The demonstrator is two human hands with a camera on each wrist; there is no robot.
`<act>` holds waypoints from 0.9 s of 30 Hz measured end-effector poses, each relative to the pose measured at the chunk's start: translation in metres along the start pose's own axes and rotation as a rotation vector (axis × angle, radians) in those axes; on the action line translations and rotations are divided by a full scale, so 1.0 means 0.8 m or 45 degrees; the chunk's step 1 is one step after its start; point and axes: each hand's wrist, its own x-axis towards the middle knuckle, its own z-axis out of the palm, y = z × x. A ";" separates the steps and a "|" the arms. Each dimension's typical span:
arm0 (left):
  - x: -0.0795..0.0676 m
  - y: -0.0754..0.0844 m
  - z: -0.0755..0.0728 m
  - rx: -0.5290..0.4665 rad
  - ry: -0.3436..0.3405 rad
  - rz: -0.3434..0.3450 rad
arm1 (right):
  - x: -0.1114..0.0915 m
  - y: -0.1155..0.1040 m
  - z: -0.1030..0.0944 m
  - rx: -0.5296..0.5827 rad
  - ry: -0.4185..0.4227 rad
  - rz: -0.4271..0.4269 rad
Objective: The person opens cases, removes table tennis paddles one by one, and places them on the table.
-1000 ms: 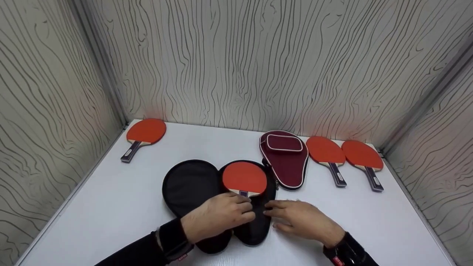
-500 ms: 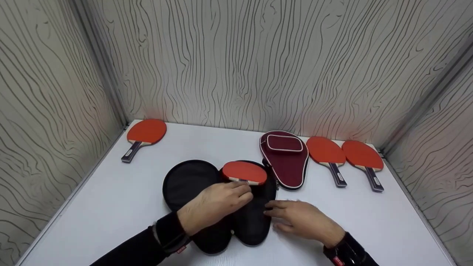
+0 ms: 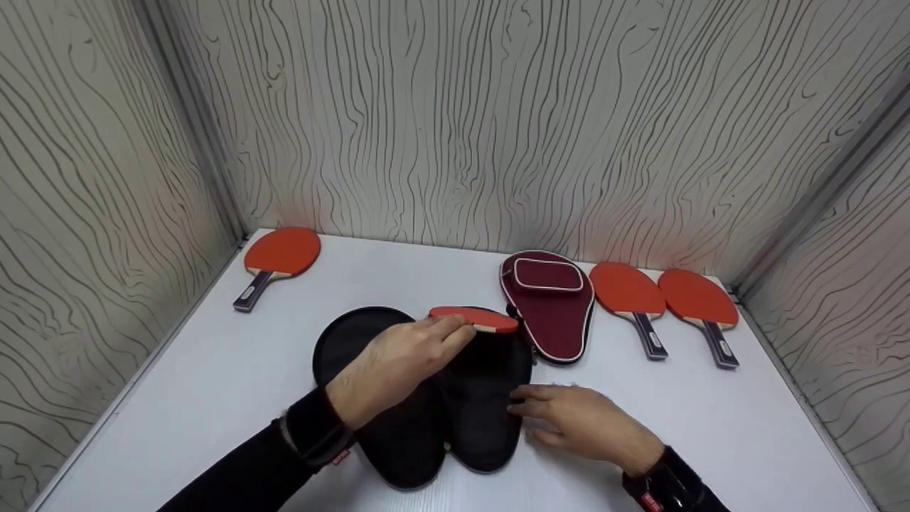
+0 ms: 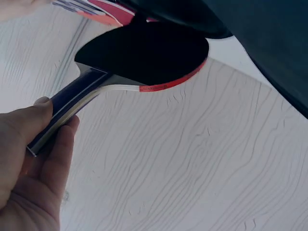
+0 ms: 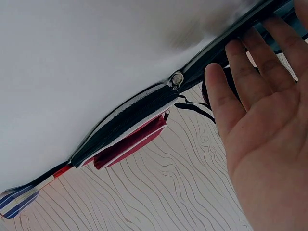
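My left hand (image 3: 405,355) pinches the dark handle (image 4: 72,98) of a table tennis bat (image 3: 490,321) between thumb and fingers. The bat is tipped up, its handle end raised over the right half of an unzipped black bat case (image 3: 483,427). In the left wrist view the bat's black underside (image 4: 144,53) shows, with a red edge. The case lies spread in two halves; my left forearm partly covers its left half (image 3: 355,341). My right hand (image 3: 583,423) rests at the right rim of the case, fingers extended and touching it.
A maroon bat case (image 3: 554,320) with white piping lies just behind and right of the black one. Two red bats (image 3: 625,288) lie beyond it at the right, and another red bat (image 3: 284,252) lies at the back left. Patterned walls (image 3: 455,128) enclose the white table (image 3: 213,398).
My left hand has raised the bat's handle end, so its red face has tilted away from lying flat to nearly edge-on. The right hand has stayed in place.
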 end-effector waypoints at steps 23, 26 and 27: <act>-0.008 -0.070 0.003 -0.033 0.040 -0.192 | -0.002 -0.004 0.000 -0.046 0.053 -0.019; -0.012 -0.081 0.006 -0.058 0.035 -0.228 | -0.002 -0.005 0.001 -0.057 0.059 -0.019; -0.013 -0.085 0.006 -0.075 0.037 -0.241 | -0.002 -0.005 0.000 -0.056 0.058 -0.018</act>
